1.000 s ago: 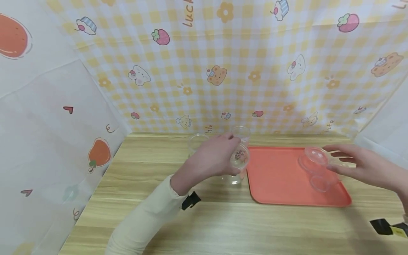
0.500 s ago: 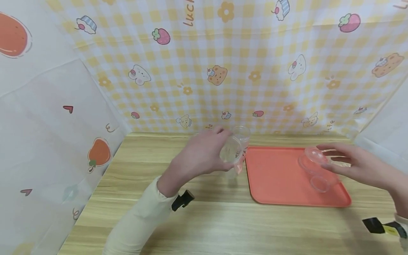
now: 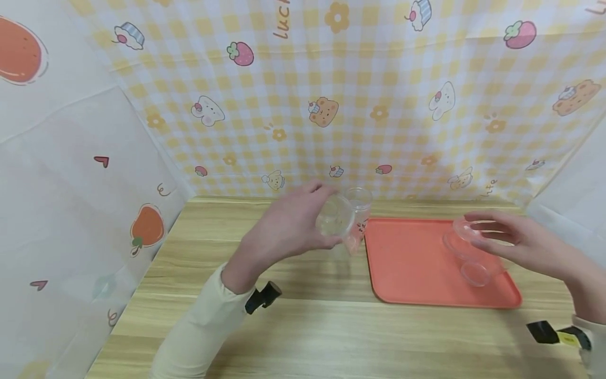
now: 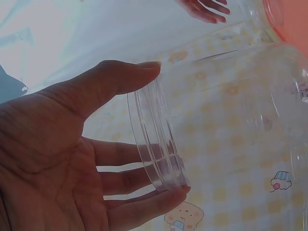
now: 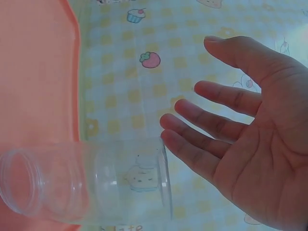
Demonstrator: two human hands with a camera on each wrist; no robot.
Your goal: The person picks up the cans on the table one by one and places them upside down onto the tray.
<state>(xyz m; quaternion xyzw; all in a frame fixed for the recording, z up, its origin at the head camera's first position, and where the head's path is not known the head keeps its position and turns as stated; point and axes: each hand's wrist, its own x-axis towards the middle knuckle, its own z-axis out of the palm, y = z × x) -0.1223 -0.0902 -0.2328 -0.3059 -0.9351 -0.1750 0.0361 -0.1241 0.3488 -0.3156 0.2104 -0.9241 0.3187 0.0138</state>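
My left hand (image 3: 284,221) grips a clear plastic jar (image 3: 335,215) above the table, left of the tray. In the left wrist view, thumb and fingers curl round the ringed end of this jar (image 4: 231,115). Just behind it, another clear jar (image 3: 360,199) stands at the tray's left edge. My right hand (image 3: 521,239) hovers over the tray's right side, fingers apart and loosely bent, holding nothing. Close to its fingertips is a clear jar (image 3: 466,231); in the right wrist view a see-through jar (image 5: 130,183) lies by the little finger. Whether they touch I cannot tell.
A red tray (image 3: 407,279) lies on the right half of the wooden table (image 3: 303,337). On it, a round clear rim (image 3: 475,273) shows in front of the right hand. A yellow checked cloth (image 3: 379,73) hangs behind the table.
My left hand has moved left with the jar, and the jar has turned somewhat. My right hand has shifted slightly left over the tray, fingers still loose.
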